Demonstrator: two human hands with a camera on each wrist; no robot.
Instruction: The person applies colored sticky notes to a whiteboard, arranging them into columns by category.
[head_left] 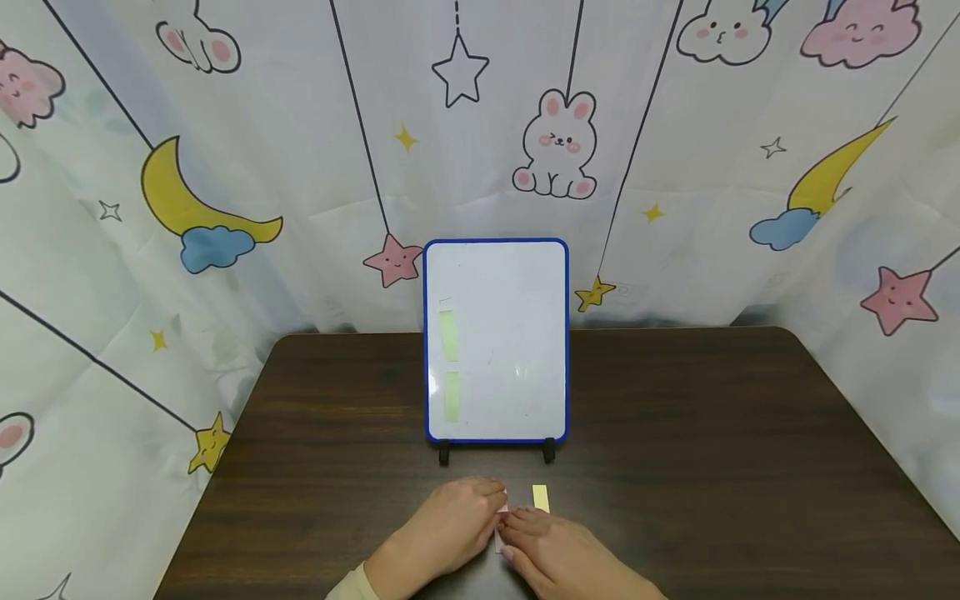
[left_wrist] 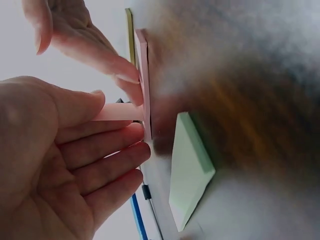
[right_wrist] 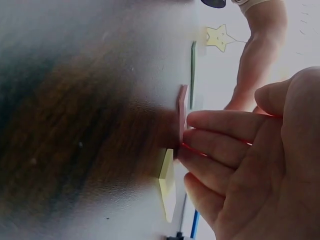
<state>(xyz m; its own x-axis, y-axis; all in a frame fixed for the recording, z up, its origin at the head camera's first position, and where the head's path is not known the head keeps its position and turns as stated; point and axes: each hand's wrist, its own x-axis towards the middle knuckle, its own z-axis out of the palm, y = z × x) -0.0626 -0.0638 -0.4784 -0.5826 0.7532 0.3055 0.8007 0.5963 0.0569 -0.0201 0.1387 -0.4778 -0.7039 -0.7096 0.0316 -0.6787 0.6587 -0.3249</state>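
Note:
My left hand (head_left: 457,518) pinches a pink sticky-note strip (left_wrist: 119,111) between thumb and index finger. In the left wrist view the strip's other end meets the pink sticky-note pad (left_wrist: 145,85), which lies on the table. Beside it, my right hand (head_left: 558,552) rests its extended fingertips on that pad. Just beyond the right hand lies a yellow sticky-note pad (head_left: 541,497). A green sticky-note pad (left_wrist: 189,170) lies on the left hand's side; in the head view that hand hides it. Both hands cover most of the pink pad from above.
Behind the hands a blue-framed whiteboard (head_left: 510,350) stands on black feet (head_left: 549,451). Two green strips, an upper strip (head_left: 448,336) and a lower strip (head_left: 452,397), are stuck along its left side. A patterned curtain (head_left: 300,125) hangs behind the dark wooden table (head_left: 697,433).

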